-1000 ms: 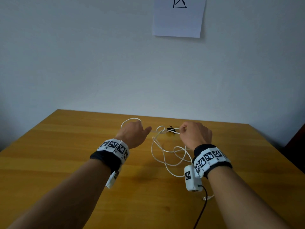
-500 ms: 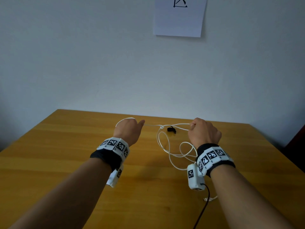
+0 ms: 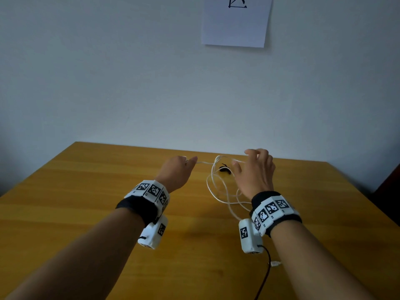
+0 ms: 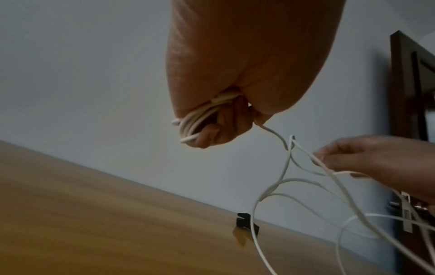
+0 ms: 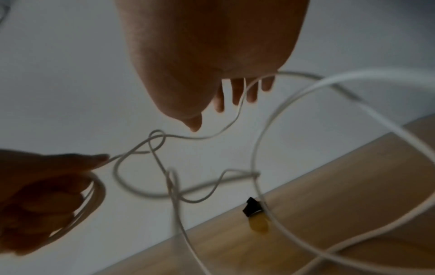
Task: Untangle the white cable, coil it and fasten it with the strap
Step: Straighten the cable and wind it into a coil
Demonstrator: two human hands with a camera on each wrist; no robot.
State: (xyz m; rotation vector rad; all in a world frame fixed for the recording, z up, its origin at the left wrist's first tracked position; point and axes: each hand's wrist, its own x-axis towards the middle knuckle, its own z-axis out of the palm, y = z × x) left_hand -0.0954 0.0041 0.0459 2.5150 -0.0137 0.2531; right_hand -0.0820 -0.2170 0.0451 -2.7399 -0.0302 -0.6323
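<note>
The white cable (image 3: 216, 187) hangs in tangled loops between my two hands above the wooden table (image 3: 86, 191). My left hand (image 3: 186, 163) is a fist gripping several coiled turns of the cable (image 4: 193, 121), with a strand leaving at the thumb. That strand runs into a loose knot (image 5: 157, 137). My right hand (image 3: 249, 161) is spread with its fingers straight, and a strand of cable (image 5: 244, 93) runs between the fingers. The black strap (image 3: 224, 169) lies on the table between and beyond the hands. The cable's free plug end (image 3: 275, 264) rests near my right forearm.
A sheet of paper (image 3: 236, 22) hangs on the wall behind the table. A black wire (image 3: 266, 276) runs from my right wrist camera toward the near edge. Something dark stands past the table's right side (image 3: 389, 187).
My right hand has gone from a fist on the cable to spread fingers, with the strand now only draped across them. My left hand keeps its grip on the coils.
</note>
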